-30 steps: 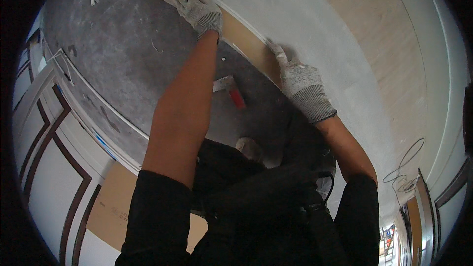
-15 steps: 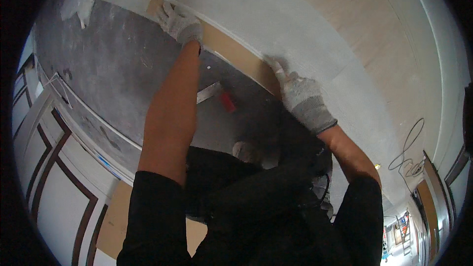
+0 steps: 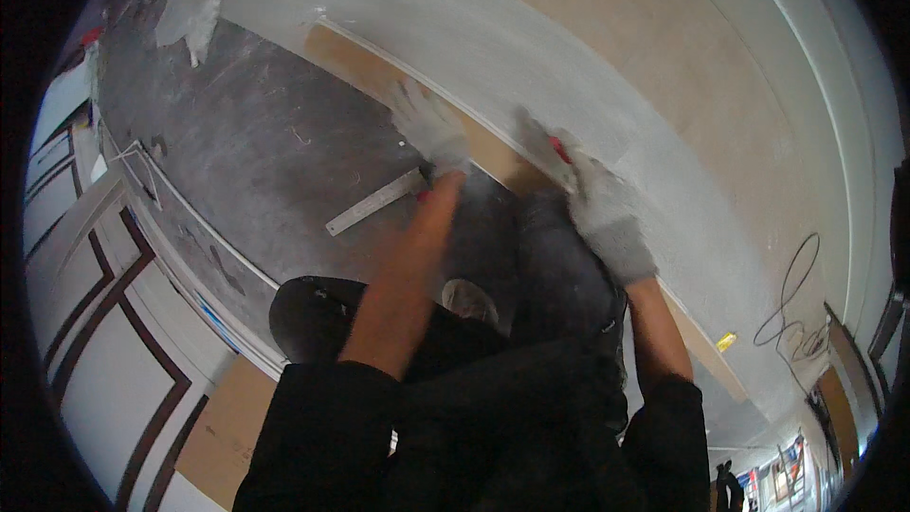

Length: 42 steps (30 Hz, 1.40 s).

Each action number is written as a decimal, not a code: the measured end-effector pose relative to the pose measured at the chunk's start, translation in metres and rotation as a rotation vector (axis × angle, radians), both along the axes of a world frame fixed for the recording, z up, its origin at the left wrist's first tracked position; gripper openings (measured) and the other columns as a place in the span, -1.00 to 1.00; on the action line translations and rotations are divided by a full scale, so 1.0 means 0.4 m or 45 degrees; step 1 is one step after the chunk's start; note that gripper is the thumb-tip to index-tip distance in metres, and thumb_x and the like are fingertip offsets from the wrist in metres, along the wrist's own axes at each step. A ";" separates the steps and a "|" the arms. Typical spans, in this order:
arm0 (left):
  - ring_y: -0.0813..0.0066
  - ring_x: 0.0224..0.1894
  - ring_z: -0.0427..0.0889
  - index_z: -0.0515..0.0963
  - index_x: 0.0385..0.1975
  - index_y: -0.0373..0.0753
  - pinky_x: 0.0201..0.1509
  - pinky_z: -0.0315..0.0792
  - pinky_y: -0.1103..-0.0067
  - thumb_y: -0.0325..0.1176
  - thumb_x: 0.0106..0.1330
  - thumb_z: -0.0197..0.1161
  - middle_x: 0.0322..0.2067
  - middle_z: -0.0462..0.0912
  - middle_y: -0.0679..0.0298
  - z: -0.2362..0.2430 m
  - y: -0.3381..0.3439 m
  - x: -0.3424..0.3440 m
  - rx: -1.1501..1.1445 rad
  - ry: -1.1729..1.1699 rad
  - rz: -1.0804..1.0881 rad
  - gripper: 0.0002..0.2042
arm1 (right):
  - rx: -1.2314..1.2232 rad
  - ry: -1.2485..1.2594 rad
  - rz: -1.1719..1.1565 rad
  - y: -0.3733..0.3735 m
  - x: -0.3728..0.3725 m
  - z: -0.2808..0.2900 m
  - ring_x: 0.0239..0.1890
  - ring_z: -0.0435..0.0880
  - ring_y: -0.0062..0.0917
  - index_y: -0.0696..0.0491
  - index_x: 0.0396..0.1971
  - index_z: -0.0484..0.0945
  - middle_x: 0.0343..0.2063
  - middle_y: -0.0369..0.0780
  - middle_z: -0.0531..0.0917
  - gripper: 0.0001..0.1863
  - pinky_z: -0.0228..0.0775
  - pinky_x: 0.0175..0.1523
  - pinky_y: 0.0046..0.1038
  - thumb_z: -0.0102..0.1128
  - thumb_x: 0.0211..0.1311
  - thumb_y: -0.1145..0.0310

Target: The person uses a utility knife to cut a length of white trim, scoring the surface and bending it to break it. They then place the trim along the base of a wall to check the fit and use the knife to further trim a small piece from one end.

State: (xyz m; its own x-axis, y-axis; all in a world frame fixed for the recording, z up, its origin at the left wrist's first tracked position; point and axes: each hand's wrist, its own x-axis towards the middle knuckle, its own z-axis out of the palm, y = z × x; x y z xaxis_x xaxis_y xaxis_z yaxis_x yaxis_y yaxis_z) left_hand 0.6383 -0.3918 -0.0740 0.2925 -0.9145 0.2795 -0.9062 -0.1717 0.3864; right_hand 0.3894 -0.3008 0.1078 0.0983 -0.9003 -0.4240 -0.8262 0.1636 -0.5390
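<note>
A long thin brown wooden strip (image 3: 360, 66) lies on the grey floor along the foot of the white wall. My left hand (image 3: 431, 123), in a pale work glove, presses flat on the strip with its fingers spread. My right hand (image 3: 597, 204), also gloved, rests on the strip a little further right, and a small red object (image 3: 561, 149) shows at its fingertips. That hand is blurred, so what the object is stays unclear. A metal ruler (image 3: 374, 201) lies on the floor just left of my left wrist, with a bit of a red tool (image 3: 423, 196) at its end.
My dark-trousered knee (image 3: 559, 265) is on the floor below the hands. White panelled woodwork with dark trim (image 3: 95, 341) runs down the left. A cardboard piece (image 3: 223, 427) lies at lower left, crumpled plastic (image 3: 190, 14) at top left, and a looped cable (image 3: 796, 303) at right.
The view has swung along the wall. My hands are now closer together on the strip, and a red object shows at my right fingertips.
</note>
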 end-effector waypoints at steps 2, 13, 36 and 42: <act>-0.31 0.54 0.20 0.36 0.44 -0.32 0.59 0.10 -0.02 -0.21 0.62 -0.02 0.48 0.26 -0.24 -0.005 0.056 -0.032 -0.067 0.045 0.059 -0.51 | 0.074 -0.027 0.098 -0.090 0.090 -0.062 0.06 0.72 0.04 -0.22 0.54 0.24 0.03 0.06 0.72 -0.37 0.54 0.16 0.06 0.06 0.51 0.25; -0.37 0.49 0.24 0.35 0.40 -0.34 0.53 0.21 -0.03 -0.27 0.40 0.16 0.42 0.34 -0.21 -0.076 0.043 -0.005 -0.082 0.119 0.177 -0.42 | 0.053 -0.028 0.398 -0.220 0.286 -0.217 -0.03 0.79 -0.03 -0.11 0.54 0.23 -0.09 0.09 0.74 -0.38 0.60 0.07 0.02 0.01 0.54 0.20; -0.50 0.52 0.12 0.32 0.40 -0.42 0.60 0.06 -0.11 -0.29 0.48 -0.06 0.44 0.22 -0.38 0.008 0.052 -0.046 -0.064 0.103 0.125 -0.46 | 0.262 0.123 0.541 -0.124 0.183 -0.173 0.03 0.79 -0.08 0.03 0.57 0.16 -0.03 0.09 0.75 -0.28 0.60 0.15 -0.02 0.11 0.48 0.24; -0.50 0.52 0.12 0.30 0.43 -0.42 0.60 0.06 -0.12 -0.30 0.49 -0.06 0.45 0.21 -0.39 0.000 0.051 -0.057 -0.055 0.066 0.121 -0.46 | 0.282 0.108 0.521 -0.115 0.162 -0.166 -0.05 0.81 -0.05 0.00 0.60 0.11 -0.09 0.10 0.76 -0.26 0.65 0.02 -0.01 0.11 0.50 0.23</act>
State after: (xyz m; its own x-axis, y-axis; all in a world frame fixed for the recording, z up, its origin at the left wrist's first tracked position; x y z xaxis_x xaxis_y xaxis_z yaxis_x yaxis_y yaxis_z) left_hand 0.6155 -0.3715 -0.0740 0.3925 -0.8693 0.3003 -0.8653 -0.2383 0.4410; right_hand 0.4541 -0.3467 0.0413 0.3831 -0.6816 -0.6234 -0.8864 -0.0813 -0.4558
